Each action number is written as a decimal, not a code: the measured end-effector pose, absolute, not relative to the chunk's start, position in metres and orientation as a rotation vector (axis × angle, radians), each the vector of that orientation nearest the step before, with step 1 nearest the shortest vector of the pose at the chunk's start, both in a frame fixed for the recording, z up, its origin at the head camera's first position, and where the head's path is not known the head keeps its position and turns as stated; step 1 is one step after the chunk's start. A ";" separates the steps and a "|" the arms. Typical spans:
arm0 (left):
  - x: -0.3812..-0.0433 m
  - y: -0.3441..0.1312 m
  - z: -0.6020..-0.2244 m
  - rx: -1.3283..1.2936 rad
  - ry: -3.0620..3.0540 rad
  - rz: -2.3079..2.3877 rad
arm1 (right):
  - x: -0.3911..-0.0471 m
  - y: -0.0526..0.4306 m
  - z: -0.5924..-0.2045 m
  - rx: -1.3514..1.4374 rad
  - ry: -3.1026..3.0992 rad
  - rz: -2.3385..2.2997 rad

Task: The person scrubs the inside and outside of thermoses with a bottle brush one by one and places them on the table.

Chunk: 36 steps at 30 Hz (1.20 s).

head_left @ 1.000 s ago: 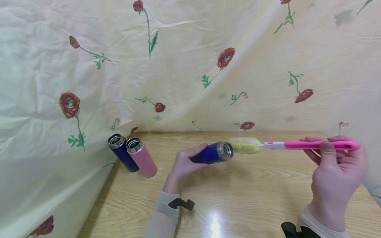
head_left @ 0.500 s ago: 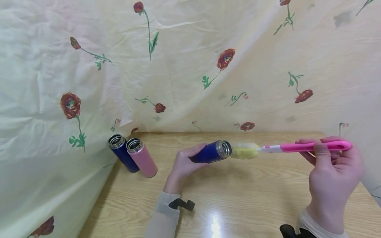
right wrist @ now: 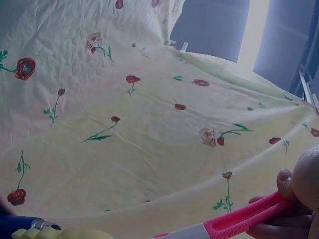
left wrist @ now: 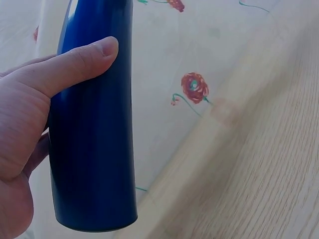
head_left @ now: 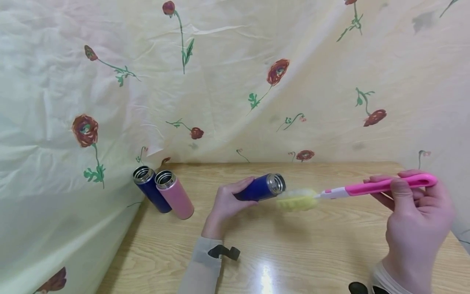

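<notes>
My left hand (head_left: 229, 200) grips a blue metal bottle (head_left: 257, 188) round its body, tilted so the uncapped steel mouth faces right. In the left wrist view the thumb lies across the blue bottle (left wrist: 94, 149). My right hand (head_left: 415, 220) holds a bottle brush (head_left: 371, 188) by its pink handle, thumb against the near side. The yellow-and-white brush head (head_left: 297, 200) is just outside the bottle mouth, a little below it, overlapping its lower rim in the head view. From the right wrist, the pink handle (right wrist: 244, 219) and part of the yellow head (right wrist: 60, 234) show.
Two uncapped bottles, one dark blue (head_left: 152, 192) and one pink (head_left: 175, 196), stand side by side at the left of the wooden table (head_left: 293, 253). A flower-printed cloth (head_left: 220, 81) hangs behind the table and along its left side.
The brush head has dropped from level with the bottle mouth to below it, and the handle now slants up to the right. The left hand and blue bottle have barely moved.
</notes>
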<state>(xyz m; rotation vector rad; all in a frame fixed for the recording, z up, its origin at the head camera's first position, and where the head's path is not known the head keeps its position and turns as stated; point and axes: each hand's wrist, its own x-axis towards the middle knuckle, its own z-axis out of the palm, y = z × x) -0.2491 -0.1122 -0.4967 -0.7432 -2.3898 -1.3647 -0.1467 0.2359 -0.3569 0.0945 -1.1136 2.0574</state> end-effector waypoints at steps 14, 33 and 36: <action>-0.245 -0.112 -0.496 -0.686 -2.418 -1.439 | -0.144 0.237 -0.354 0.015 -1.172 2.064; -0.248 -0.106 -0.498 -0.885 -2.363 -1.348 | -0.155 0.219 -0.353 0.160 -0.866 2.038; -0.247 -0.104 -0.497 -0.917 -2.379 -1.328 | -0.157 0.216 -0.351 0.175 -0.792 2.063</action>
